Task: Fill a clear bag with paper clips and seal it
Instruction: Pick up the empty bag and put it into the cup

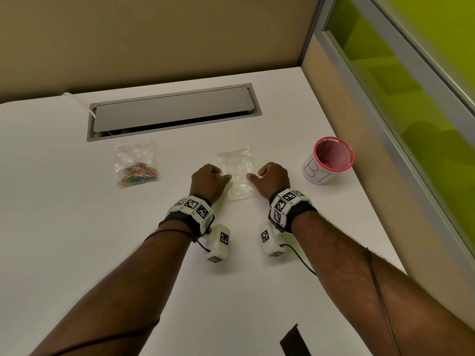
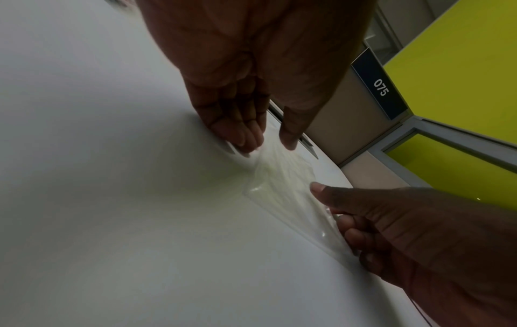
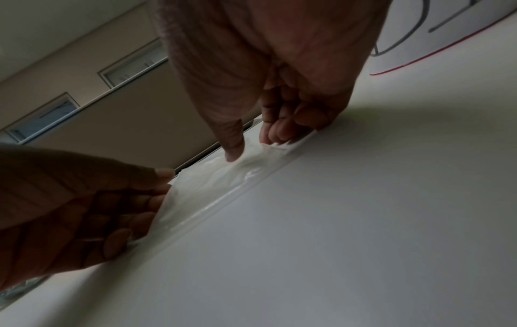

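Note:
An empty clear bag lies flat on the white desk between my two hands. My left hand pinches its left edge, with the thumb on top and the fingers curled against the desk. My right hand pinches the right edge in the same way. The left wrist view shows the crinkled bag between my left fingers and my right hand. In the right wrist view the bag lifts slightly at the left hand. A second clear bag, further left, holds several coloured paper clips.
A pink mesh cup with a paper label stands to the right of my right hand, near the desk's right edge. A grey cable hatch is set into the desk behind the bags. A black object lies at the near edge.

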Tool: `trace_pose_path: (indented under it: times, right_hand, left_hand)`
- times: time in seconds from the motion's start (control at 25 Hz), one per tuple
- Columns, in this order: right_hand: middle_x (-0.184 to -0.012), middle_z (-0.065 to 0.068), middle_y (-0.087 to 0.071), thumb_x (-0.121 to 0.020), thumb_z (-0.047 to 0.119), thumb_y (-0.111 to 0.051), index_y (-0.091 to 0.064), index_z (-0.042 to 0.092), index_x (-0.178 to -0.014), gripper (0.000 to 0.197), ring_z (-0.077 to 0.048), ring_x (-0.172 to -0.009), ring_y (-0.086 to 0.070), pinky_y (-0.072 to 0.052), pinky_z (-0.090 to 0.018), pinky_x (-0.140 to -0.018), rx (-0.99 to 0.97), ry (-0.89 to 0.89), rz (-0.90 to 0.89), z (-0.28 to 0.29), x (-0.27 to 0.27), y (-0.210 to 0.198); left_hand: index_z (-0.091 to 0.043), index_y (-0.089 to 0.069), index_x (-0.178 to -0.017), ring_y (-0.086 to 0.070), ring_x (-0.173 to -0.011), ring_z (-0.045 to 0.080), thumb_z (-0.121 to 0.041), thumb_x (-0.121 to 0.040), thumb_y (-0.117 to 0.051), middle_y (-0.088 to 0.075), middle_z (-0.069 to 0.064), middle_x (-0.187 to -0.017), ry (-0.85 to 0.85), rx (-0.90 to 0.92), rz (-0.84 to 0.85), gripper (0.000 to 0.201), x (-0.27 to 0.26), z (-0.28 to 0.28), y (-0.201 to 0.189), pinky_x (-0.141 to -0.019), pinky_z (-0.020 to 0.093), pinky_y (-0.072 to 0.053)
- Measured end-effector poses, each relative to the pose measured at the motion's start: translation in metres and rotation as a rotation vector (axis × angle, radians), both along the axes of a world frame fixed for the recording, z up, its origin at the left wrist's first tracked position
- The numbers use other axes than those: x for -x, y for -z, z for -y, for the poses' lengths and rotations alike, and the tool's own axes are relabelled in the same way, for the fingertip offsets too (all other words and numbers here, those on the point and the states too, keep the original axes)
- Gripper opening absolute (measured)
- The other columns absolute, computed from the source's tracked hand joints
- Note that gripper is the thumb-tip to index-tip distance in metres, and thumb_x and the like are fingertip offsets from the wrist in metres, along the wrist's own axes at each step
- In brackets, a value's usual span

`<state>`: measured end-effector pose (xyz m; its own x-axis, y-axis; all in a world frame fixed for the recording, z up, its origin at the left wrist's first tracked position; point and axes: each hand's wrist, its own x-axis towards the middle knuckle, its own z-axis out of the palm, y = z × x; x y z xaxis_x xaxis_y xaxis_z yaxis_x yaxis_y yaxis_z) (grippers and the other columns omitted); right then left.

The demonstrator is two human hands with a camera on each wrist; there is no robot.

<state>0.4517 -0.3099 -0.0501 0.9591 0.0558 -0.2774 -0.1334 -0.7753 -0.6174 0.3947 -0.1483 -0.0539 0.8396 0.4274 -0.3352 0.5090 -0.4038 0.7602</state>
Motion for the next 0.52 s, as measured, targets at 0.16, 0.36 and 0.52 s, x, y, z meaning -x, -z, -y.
trace_pose_path:
  times: [0.16, 0.36, 0.52]
  right_hand:
    - [-0.105, -0.012, -0.070, -0.078, 0.029, -0.074, -0.067, 0.005, -0.095, 0.030, -0.027, -0.101, -0.064, -0.048, -0.031, -0.084, -0.002, -0.011, -0.018, -0.001, 0.000, -0.003]
    - [-0.091, -0.007, -0.068, -0.076, 0.031, -0.075, -0.064, 0.010, -0.089, 0.027, -0.023, -0.090, -0.063, -0.046, -0.026, -0.076, -0.066, 0.002, -0.009, 0.002, 0.005, 0.001]
    - [-0.079, 0.002, -0.062, -0.076, 0.036, -0.075, -0.060, 0.011, -0.096, 0.035, -0.019, -0.082, -0.061, -0.050, -0.031, -0.080, -0.243, 0.065, -0.007, 0.006, 0.010, -0.003]
  left_hand:
    - [-0.014, -0.060, -0.091, -0.061, -0.095, 0.021, -0.022, -0.080, -0.071, -0.068, 0.005, -0.095, 0.012, -0.041, -0.021, 0.018, -0.003, 0.003, 0.002, -0.077, 0.025, -0.041]
    - [-0.012, -0.062, -0.092, -0.060, -0.092, 0.020, -0.016, -0.086, -0.063, -0.068, 0.001, -0.105, 0.092, -0.016, 0.048, 0.007, 0.001, 0.004, 0.000, -0.083, 0.030, -0.047]
    - [-0.009, -0.067, -0.095, -0.072, -0.079, 0.022, -0.013, -0.091, -0.062, -0.067, 0.002, -0.095, 0.072, 0.224, 0.139, 0.007, 0.013, -0.001, -0.011, -0.076, 0.032, -0.058]
